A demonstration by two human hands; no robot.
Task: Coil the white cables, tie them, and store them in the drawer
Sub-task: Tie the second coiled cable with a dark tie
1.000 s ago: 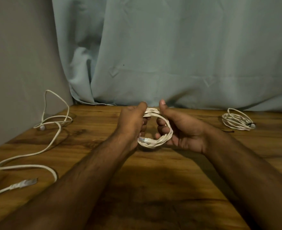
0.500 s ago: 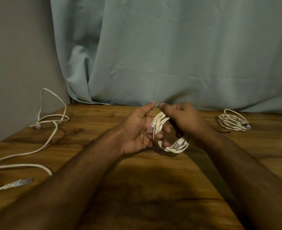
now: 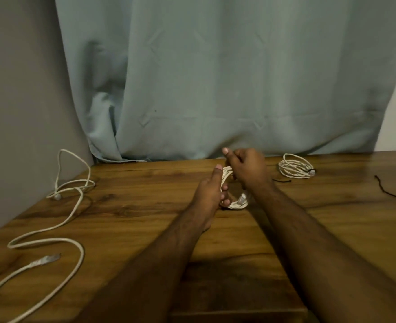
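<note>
A small coil of white cable point(image 3: 237, 201) is held upright above the wooden table point(image 3: 145, 206), near its middle. My left hand point(image 3: 210, 194) grips the coil's left side, thumb pointing up. My right hand point(image 3: 248, 167) holds the coil's top from the right, fingers curled, thumb raised. A clear plug shows at the coil's lower edge. A second coiled white cable point(image 3: 296, 169), tied with a dark tie, lies at the back right. A long loose white cable point(image 3: 59, 220) snakes over the table's left side. The drawer is not in view.
A short black tie string point(image 3: 384, 187) lies at the right, and another black string point(image 3: 282, 180) lies behind my right wrist. A pale blue curtain point(image 3: 215, 78) hangs behind the table. A grey wall point(image 3: 17, 89) bounds the left side.
The coil has turned from facing me to edge-on. My right hand moved from the coil's right side up over its top. The view tilted upward, and the hands shifted right.
</note>
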